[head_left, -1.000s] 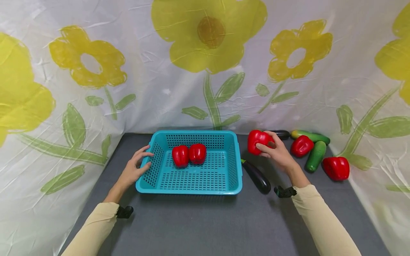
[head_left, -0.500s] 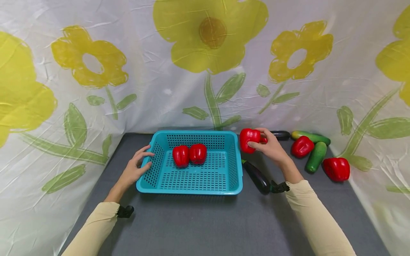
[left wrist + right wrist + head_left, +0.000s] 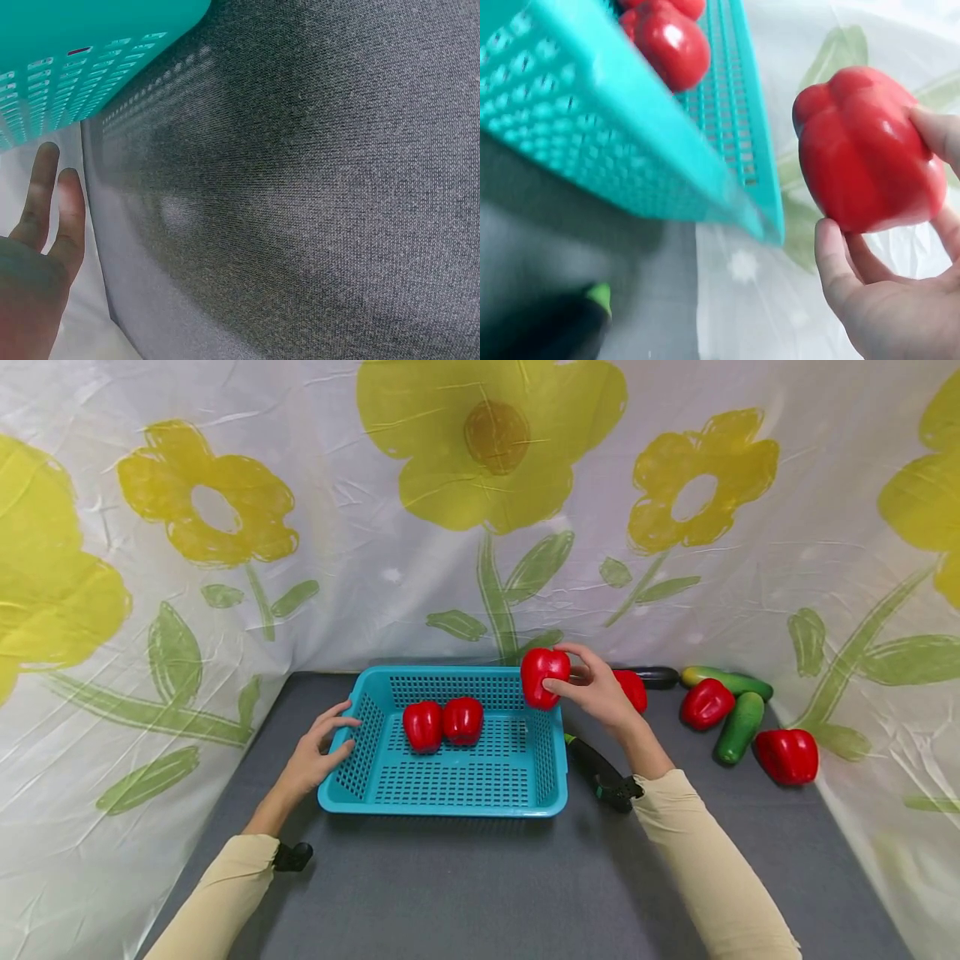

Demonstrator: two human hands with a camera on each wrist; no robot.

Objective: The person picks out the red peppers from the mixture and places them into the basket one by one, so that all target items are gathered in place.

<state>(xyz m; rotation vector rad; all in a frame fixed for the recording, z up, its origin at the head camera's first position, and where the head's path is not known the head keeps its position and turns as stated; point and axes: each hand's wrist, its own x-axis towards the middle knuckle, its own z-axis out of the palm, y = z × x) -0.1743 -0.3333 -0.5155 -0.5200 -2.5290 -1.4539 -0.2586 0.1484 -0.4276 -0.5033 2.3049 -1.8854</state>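
Observation:
A turquoise plastic basket (image 3: 442, 810) with slotted walls stands on the dark grey table. Two red bell peppers, a left one (image 3: 423, 727) and a right one (image 3: 462, 721), lie side by side inside it. My right hand (image 3: 596, 689) grips a red bell pepper (image 3: 866, 154) between thumb and fingers, held up over the basket's far right corner. At the basket's left end my left hand (image 3: 311, 760) has its fingers extended, with the tips at the rim; whether they press on it I cannot tell. Two of its fingers (image 3: 71, 206) show beside the basket wall in the left wrist view.
An eggplant (image 3: 588, 760) lies right of the basket, partly under my right wrist. Behind my right hand are another red pepper (image 3: 632, 691) and a second eggplant (image 3: 656, 677). Farther right lie cucumbers (image 3: 740, 727) and more red peppers (image 3: 787, 756). A flowered curtain (image 3: 337, 568) closes off the back.
My right hand has carried the red bell pepper leftward, from beside the basket to over its far right corner. That uncovered another pepper behind it. My left hand has stayed in place.

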